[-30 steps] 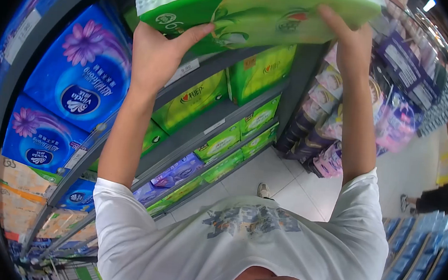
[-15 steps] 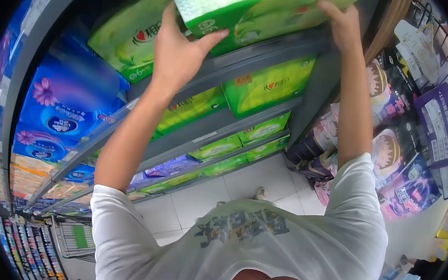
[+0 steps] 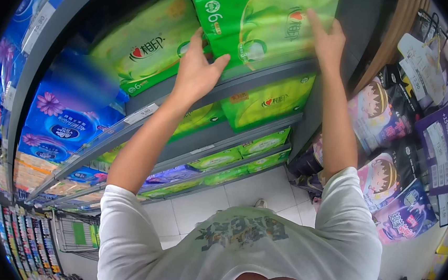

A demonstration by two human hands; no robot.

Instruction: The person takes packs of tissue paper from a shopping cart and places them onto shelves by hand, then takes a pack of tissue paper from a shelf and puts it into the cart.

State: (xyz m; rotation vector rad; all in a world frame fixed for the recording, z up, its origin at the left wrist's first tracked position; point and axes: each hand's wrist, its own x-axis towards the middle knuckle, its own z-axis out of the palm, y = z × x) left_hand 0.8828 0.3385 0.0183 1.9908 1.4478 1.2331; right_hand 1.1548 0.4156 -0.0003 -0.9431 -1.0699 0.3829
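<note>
Grey supermarket shelving [image 3: 249, 85] bears the green tissue pack [image 3: 274, 33] between the hands, apparently almost seated beside a matching pack [image 3: 147, 42]. Left hand [image 3: 197, 75], half open, touches its edge; right hand [image 3: 328, 48], loosely open, touches its front. Release remains.

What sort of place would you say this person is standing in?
It looks like a shop, probably a supermarket aisle: green packs of one brand fill several shelf levels, a price label sits on a shelf edge, and a shopping cart stands farther back.
</note>
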